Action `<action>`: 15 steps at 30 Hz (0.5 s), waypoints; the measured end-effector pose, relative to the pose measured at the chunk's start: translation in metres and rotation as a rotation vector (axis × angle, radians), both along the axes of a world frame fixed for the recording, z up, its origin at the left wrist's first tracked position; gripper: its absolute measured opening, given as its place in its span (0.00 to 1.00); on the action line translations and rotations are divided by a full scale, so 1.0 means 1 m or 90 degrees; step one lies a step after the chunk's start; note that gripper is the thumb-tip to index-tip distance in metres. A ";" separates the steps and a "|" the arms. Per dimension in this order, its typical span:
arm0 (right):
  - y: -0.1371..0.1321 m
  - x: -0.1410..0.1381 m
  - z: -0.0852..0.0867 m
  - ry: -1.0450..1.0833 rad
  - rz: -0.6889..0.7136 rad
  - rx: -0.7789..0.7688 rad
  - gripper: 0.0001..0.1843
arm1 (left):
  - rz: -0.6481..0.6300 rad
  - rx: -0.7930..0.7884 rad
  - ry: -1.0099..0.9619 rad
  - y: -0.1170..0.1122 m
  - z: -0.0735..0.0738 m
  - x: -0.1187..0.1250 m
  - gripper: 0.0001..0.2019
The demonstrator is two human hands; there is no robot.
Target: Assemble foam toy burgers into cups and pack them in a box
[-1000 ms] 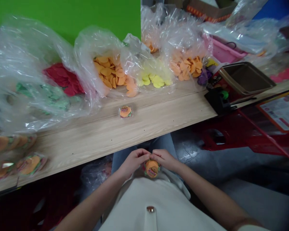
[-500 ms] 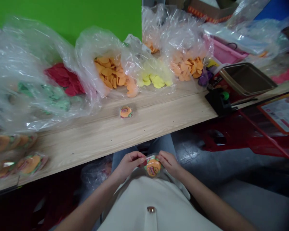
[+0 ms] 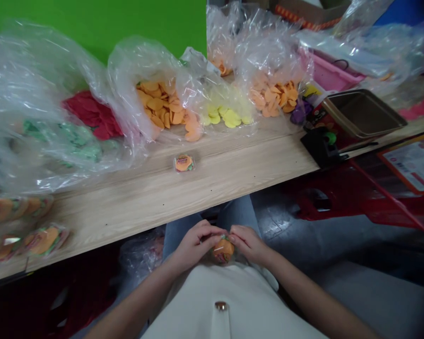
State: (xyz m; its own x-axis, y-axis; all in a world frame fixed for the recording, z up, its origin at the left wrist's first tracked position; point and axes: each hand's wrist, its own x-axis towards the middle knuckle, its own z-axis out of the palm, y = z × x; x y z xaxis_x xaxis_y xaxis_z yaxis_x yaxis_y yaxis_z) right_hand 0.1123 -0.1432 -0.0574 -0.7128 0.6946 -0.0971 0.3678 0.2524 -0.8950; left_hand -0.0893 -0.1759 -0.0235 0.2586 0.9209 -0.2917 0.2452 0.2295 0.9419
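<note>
Above my lap, both hands hold a small clear plastic pack (image 3: 223,250) with orange, green and red pieces inside and a printed label. My left hand (image 3: 202,240) pinches its upper left edge between thumb and fingers. On the upper right edge, my right hand (image 3: 248,240) grips it with thumb and forefinger. The fingers cover the pack's top edge. A similar clear pack (image 3: 184,163) lies alone on the wooden table (image 3: 134,197), beyond my hands.
Along the back of the table stand open plastic bags of red pieces (image 3: 93,115), orange pieces (image 3: 160,106) and yellow pieces (image 3: 226,116). More filled packs (image 3: 45,240) lie at the left. A tin box (image 3: 363,115) and a black tape dispenser (image 3: 321,146) sit at the right.
My hands have come closer together along the pack's top edge, and the fingers now cover more of it. The things on the table have not moved.
</note>
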 end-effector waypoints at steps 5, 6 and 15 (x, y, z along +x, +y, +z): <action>-0.002 0.001 0.008 -0.016 0.034 0.019 0.17 | 0.038 0.047 0.004 -0.005 -0.004 0.011 0.10; -0.002 0.001 0.009 -0.019 0.034 0.019 0.17 | 0.044 0.053 0.012 -0.006 -0.005 0.012 0.10; -0.016 -0.019 -0.009 -0.134 -0.202 0.025 0.20 | 0.171 -0.002 0.069 -0.003 -0.016 0.016 0.09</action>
State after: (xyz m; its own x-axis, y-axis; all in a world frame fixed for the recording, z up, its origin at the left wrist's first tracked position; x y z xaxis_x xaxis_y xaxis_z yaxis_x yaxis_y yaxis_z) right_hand 0.0930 -0.1593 -0.0660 -0.4289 0.8837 -0.1875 0.6082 0.1291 -0.7832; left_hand -0.0734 -0.1792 -0.0392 -0.0278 0.9513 -0.3071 0.2744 0.3027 0.9127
